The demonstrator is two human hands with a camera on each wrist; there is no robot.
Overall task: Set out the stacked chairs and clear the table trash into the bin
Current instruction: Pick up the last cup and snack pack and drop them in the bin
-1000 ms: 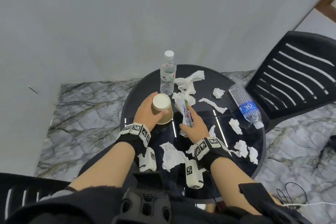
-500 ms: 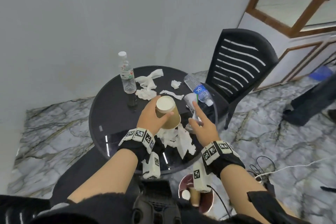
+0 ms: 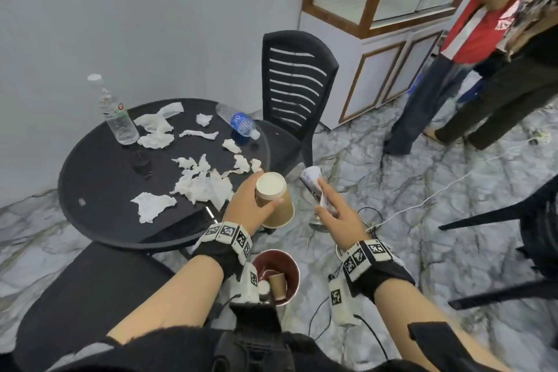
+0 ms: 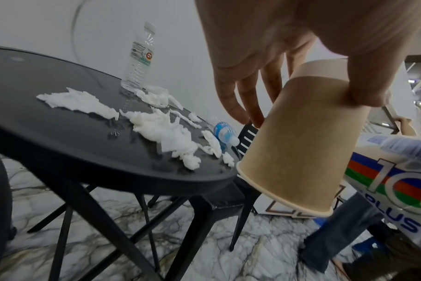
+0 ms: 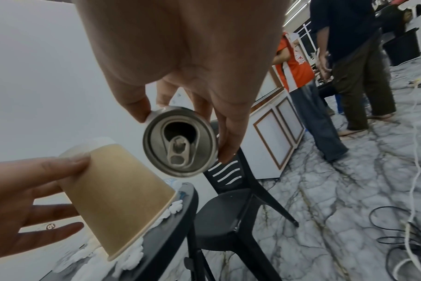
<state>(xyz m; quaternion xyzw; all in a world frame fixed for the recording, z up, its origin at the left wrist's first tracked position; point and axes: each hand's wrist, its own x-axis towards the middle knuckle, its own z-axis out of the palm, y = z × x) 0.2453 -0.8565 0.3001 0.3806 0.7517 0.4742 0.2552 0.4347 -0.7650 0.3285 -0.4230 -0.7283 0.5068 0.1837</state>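
Note:
My left hand [image 3: 264, 189] grips a brown paper cup [image 3: 273, 199], held bottom-up just past the near right edge of the round black table [image 3: 99, 187]. In the left wrist view the cup [image 4: 298, 148] sits between thumb and fingers. My right hand [image 3: 324, 195] pinches a drink can [image 3: 312, 186] over the floor; the right wrist view shows its opened top [image 5: 179, 141]. A dark red bin [image 3: 297, 273] with cups inside stands on the floor below my wrists. Torn white tissue [image 3: 199, 184] litters the table.
An upright water bottle [image 3: 116, 115] and a lying blue-label bottle [image 3: 238, 122] are on the table. One black chair [image 3: 297, 90] stands behind it, another seat [image 3: 90, 296] at lower left, a third [image 3: 537, 235] on the right. Two people [image 3: 498, 54] stand nearby; cables [image 3: 422, 202] cross the floor.
Both hands lifted the cup and the can off the table and carried them right, out over the floor above the bin. The head view swung right too.

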